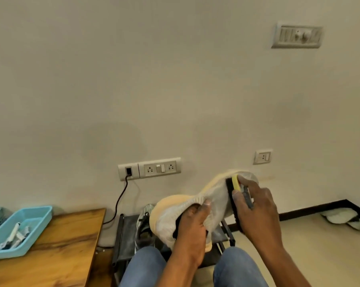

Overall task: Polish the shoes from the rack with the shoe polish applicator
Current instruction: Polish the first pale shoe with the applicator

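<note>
Grey-white shoe [214, 200]: held up above rack [127, 235], sole to wall.
L hand [192, 222]: fingers inside collar, thumb over edge.
R hand [255, 206]: fingers curled round applicator [236, 183], pressed on shoe side.

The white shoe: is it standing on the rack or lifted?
Lifted: the left hand holds the white shoe above the rack, sole turned away.

tray [19, 230] on table [56, 255] (left) | rack [125, 235] right of table | shoe [195, 208] above rack
</note>
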